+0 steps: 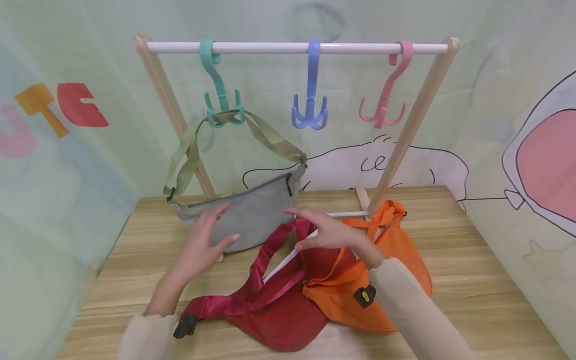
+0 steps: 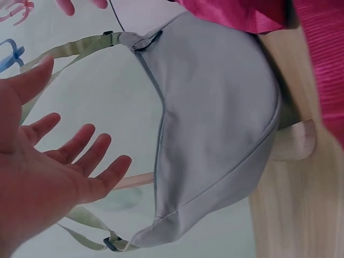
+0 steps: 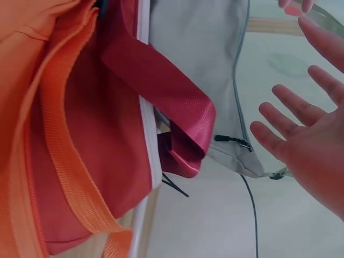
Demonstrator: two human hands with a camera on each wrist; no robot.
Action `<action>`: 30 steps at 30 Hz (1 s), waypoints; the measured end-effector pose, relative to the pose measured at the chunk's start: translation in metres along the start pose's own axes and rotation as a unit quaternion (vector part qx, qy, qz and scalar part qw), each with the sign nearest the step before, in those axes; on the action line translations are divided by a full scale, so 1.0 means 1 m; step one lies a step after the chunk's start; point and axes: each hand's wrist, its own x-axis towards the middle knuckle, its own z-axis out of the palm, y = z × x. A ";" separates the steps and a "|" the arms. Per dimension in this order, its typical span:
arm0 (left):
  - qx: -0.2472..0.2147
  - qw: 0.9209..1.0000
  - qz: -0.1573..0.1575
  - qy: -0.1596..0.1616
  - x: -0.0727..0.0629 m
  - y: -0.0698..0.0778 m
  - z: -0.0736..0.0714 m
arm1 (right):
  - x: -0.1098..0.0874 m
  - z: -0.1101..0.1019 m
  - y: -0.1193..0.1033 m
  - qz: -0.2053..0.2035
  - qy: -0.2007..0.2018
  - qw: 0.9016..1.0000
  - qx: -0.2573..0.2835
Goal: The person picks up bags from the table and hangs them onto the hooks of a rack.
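A grey sling bag [image 1: 256, 212] hangs by its olive strap [image 1: 274, 140] from the green hook [image 1: 220, 90] at the left of the rail. My left hand [image 1: 204, 245] is in front of the bag's left part, fingers spread and holding nothing. Over the red bag's strap, my right hand [image 1: 326, 230] hovers with its fingers extended and nothing in them. Below lies a red bag [image 1: 283, 320] with a white zipper, its strap loose on top. An orange bag [image 1: 351, 300] overlaps its right side, partly hidden by my right sleeve.
A wooden rack with a white rail [image 1: 265, 48] stands at the back of the wooden table [image 1: 472, 290]. A blue hook [image 1: 310, 100] and a pink hook [image 1: 387, 90] hang on it without bags. A printed cloth [image 1: 90, 200] surrounds the table.
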 end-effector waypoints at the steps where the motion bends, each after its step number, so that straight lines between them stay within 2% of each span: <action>1: 0.002 1.000 0.000 -0.003 -0.001 0.000 0.002 | 0.000 0.001 0.000 0.002 -0.004 1.000 0.006; 7: 0.005 1.000 0.002 -0.027 -0.010 -0.005 0.011 | -0.002 0.011 0.002 0.025 -0.022 0.999 0.006; 13: -0.018 0.998 0.017 -0.051 -0.020 -0.013 0.022 | -0.001 0.023 0.006 0.004 -0.030 1.000 0.001; 17: -0.037 0.996 -0.006 -0.084 -0.030 -0.017 0.027 | 0.000 0.030 0.008 0.008 -0.040 0.999 0.006; 23: -0.071 0.986 -0.039 -0.144 -0.042 -0.023 0.031 | 0.000 0.041 0.009 0.010 -0.054 0.998 0.035; 30: -0.102 0.977 -0.042 -0.182 -0.053 -0.034 0.037 | 0.002 0.056 0.009 0.018 -0.073 0.996 0.050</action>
